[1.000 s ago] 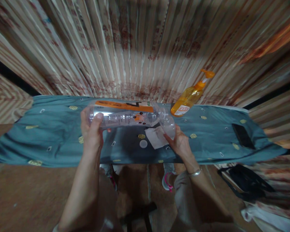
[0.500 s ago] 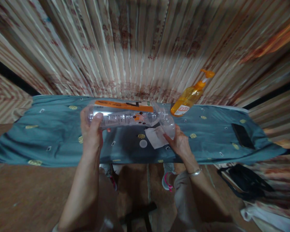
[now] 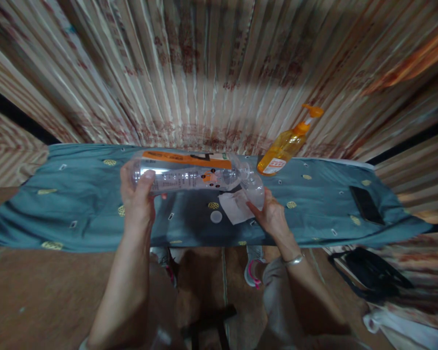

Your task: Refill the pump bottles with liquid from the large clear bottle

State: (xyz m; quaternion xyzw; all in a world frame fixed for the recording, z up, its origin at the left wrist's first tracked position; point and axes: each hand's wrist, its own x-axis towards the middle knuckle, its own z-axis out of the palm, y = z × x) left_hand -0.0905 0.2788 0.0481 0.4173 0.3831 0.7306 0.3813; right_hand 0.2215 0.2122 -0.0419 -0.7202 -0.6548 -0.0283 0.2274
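Observation:
My left hand [image 3: 136, 197] grips the bottom end of a clear plastic bottle [image 3: 190, 172] with an orange label, held sideways above the table. The bottle's neck points right, into a small clear cup [image 3: 256, 190] that my right hand [image 3: 272, 216] holds by its lower side. Below them on the cloth lie a white bottle cap [image 3: 216, 217] and a piece of white paper [image 3: 235, 206].
A blue patterned cloth [image 3: 76, 194] covers the narrow table. An orange pump bottle [image 3: 288, 146] stands at the back right and a black phone [image 3: 367, 205] lies at the right end. Striped curtains hang behind. A black bag [image 3: 372, 274] sits on the floor at right.

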